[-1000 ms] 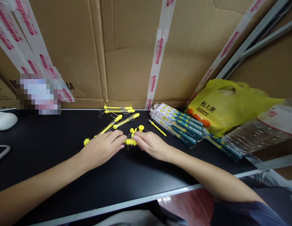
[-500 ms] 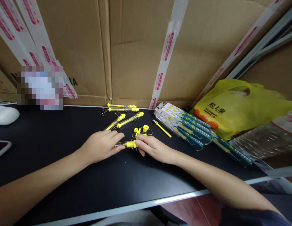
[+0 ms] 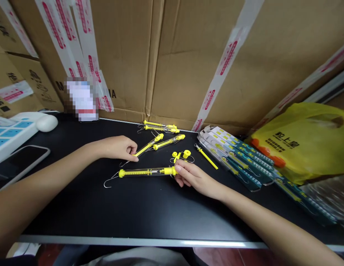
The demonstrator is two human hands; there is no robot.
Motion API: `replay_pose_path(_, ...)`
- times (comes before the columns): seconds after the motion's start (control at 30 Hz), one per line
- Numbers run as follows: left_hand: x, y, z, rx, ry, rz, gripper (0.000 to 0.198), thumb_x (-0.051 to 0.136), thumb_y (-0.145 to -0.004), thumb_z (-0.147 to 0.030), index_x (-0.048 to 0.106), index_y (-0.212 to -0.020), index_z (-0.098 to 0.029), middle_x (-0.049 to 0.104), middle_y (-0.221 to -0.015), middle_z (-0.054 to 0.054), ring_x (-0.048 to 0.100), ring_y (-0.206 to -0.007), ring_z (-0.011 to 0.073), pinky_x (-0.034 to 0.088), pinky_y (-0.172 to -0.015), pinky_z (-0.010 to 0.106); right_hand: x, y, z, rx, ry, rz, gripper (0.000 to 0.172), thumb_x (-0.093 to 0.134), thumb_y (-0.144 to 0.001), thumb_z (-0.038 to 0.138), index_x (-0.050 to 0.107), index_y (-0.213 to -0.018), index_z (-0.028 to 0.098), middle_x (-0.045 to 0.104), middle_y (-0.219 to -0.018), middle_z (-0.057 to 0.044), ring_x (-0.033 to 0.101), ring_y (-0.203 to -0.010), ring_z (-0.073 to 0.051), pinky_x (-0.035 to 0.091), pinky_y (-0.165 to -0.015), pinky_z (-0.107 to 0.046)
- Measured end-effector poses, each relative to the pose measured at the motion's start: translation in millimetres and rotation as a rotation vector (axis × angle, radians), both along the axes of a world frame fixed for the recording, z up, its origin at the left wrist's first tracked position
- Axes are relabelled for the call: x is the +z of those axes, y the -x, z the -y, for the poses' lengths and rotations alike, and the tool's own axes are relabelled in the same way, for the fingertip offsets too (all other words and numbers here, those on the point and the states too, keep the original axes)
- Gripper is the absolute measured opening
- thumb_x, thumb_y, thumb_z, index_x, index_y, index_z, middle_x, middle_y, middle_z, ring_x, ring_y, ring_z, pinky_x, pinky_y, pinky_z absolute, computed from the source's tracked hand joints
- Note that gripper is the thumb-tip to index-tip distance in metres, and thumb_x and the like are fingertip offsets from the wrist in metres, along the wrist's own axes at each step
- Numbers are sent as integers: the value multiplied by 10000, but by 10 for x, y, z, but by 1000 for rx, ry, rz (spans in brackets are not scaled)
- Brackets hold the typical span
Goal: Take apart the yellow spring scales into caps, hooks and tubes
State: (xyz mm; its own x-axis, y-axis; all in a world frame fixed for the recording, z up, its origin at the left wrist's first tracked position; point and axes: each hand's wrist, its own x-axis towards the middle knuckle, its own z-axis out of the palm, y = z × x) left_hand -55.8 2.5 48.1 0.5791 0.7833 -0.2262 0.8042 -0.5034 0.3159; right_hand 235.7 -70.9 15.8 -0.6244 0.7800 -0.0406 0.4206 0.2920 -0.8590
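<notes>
My right hand (image 3: pixel 192 175) pinches the yellow cap end of a clear-tubed spring scale (image 3: pixel 138 172), which lies level just above or on the black table, its wire hook pointing left. Behind it, the curled fingers of my left hand (image 3: pixel 119 148) close on the near end of a second spring scale (image 3: pixel 149 145), slanted on the table. A third spring scale (image 3: pixel 169 142) lies beside that one, with two more (image 3: pixel 161 127) farther back. Loose yellow caps and wire hooks (image 3: pixel 186 154) sit beyond my right hand. A yellow rod with a small ring (image 3: pixel 206 157) lies to their right.
Packaged spring scales (image 3: pixel 238 155) lie overlapping at right, with a yellow plastic bag (image 3: pixel 305 136) behind. A power strip (image 3: pixel 13 133), a white mouse-like object (image 3: pixel 47 123) and a phone (image 3: pixel 20 166) are at left. Taped cardboard (image 3: pixel 183 66) walls the back of the table (image 3: pixel 133 214).
My left hand has let go of the front spring scale and moved back-left to another one. My right hand still holds the front scale's cap. The head view has turned left.
</notes>
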Motion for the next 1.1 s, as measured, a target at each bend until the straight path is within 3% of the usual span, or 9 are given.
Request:
replay_pose_path(0.13, -88, -54, -29, 120, -337, -44, 285, 546, -794, -489, 631, -813, -217, 626, -740, -8, 534, -598, 118, 244, -480, 215, 60, 27, 52, 24, -11, 7, 400, 299, -970, 470, 428, -726, 181, 485, -643, 26, 409, -579, -85, 347, -578, -220)
replay_pose_path(0.27, -158, -116, -46, 264, -700, -54, 312, 490, -856, -421, 606, -1045, -201, 622, -935, 55, 586, -683, 162, 276, -483, 226, 56, 51, 99, 34, 14, -22, 398, 302, -968, 474, 406, -716, 184, 474, -622, 36, 392, -556, -81, 337, -569, -222)
replay_pose_path(0.33, -124, -210, 72, 232, -788, 38, 344, 438, -895, -419, 574, -1113, -190, 610, -989, 65, 604, -767, 177, 342, -533, 235, 26, 57, 101, 22, 45, -54, 407, 295, -965, 487, 400, -714, 185, 472, -599, 43, 370, -519, -75, 325, -543, -220)
replay_pose_path(0.5, -68, -596, 676, -118, -593, 330, 402, 444, -879, -532, 540, -1097, -208, 623, -972, 28, 600, -887, 170, 453, -739, 272, -62, 71, 66, -42, 115, -141, 417, 309, -948, 518, 381, -701, 190, 441, -527, 66, 334, -451, -65, 300, -494, -214)
replay_pose_path(0.6, -220, -751, 892, -120, -564, 251, 394, 472, -896, -448, 444, -1197, -196, 617, -1080, 46, 599, -955, 192, 464, -775, 306, -80, 78, 57, -70, 116, -156, 412, 305, -950, 513, 379, -704, 192, 431, -520, 70, 337, -451, -66, 308, -502, -214)
replay_pose_path(0.77, -456, -788, 835, -144, -653, 147, 272, 398, -941, -362, 461, -1141, -189, 657, -928, 27, 644, -807, 173, 460, -660, 271, -35, 81, 88, -86, -45, -66, 408, 293, -962, 488, 396, -707, 186, 441, -575, 52, 407, -540, -81, 360, -608, -229)
replay_pose_path(0.93, -477, -792, 777, -137, -699, 84, 498, 399, -826, -669, 540, -889, -196, 637, -697, 9, 638, -637, 190, 382, -505, 251, -25, 115, 137, -82, -154, 72, 402, 282, -967, 468, 380, -693, 191, 445, -594, 46, 412, -548, -86, 337, -576, -225)
replay_pose_path(1.03, -482, -801, 788, -110, -688, 88, 491, 392, -825, -672, 550, -830, -207, 631, -657, 0, 628, -608, 177, 361, -492, 241, -42, 127, 146, -76, -215, 104, 377, 290, -971, 434, 369, -692, 194, 429, -592, 49, 397, -548, -87, 320, -570, -222)
replay_pose_path(1.1, -480, -806, 800, -112, -694, 109, 391, 430, -848, -579, 563, -901, -215, 635, -677, -6, 628, -623, 167, 377, -507, 238, -40, 118, 145, -74, -255, 105, 357, 306, -969, 422, 372, -702, 195, 419, -599, 49, 395, -562, -90, 315, -571, -221)
